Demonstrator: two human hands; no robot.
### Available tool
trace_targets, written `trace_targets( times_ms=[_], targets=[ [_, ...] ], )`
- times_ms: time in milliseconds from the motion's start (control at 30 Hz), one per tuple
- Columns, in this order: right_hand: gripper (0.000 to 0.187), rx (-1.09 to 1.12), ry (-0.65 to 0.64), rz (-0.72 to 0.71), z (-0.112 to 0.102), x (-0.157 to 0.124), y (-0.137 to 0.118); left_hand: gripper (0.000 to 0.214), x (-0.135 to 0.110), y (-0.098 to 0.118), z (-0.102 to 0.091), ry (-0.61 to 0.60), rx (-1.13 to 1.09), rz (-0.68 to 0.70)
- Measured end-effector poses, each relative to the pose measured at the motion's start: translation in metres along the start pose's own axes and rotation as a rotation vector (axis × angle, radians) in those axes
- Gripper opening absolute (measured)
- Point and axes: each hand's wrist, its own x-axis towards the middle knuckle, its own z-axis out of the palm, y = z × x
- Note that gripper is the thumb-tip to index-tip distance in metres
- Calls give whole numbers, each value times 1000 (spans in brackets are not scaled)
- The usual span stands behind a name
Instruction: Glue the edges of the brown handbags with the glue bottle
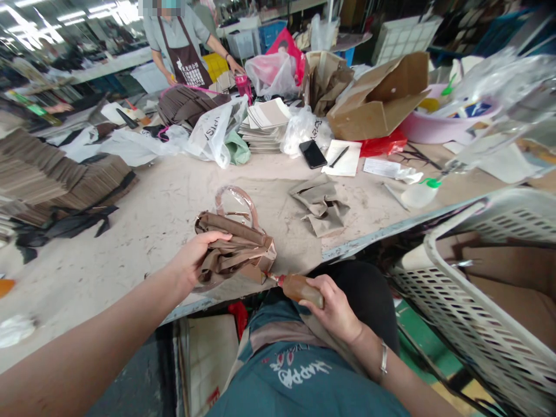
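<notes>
Gripping a bundle of folded brown pieces (237,249) at the near edge of the desk (152,214), the left hand (191,263) has its fingers wrapped tight around the bundle's left end. The right hand (336,310), just beside it over the lap, has its fingers closed around a brown squeeze bottle (302,288), whose red-collared nozzle touches the bundle's lower right corner. A hard squeeze would likely flood the folds and drip onto the lap; a loose left grip could let the layers fan apart. Farther on, the pale, scuffed desk carries more folded pieces (321,205), a black phone (313,154), plastic bags and stacked brown sheets (52,174). Beyond, a person in an apron (185,52) stands at the far side of the cluttered workshop.
</notes>
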Motion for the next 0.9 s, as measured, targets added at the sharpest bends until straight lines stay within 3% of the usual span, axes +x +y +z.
trace_targets(
  times_ms=[167,567,900],
  targets=[
    [40,-34,75,-2,-5,7,7,24,3,2,4,-17,-23,-14],
    [42,-56,75,-17,-6,-2,8,22,10,4,9,-21,6,16],
    [43,-140,71,-100,-8,10,4,18,18,6,12,-27,-4,20]
  ],
)
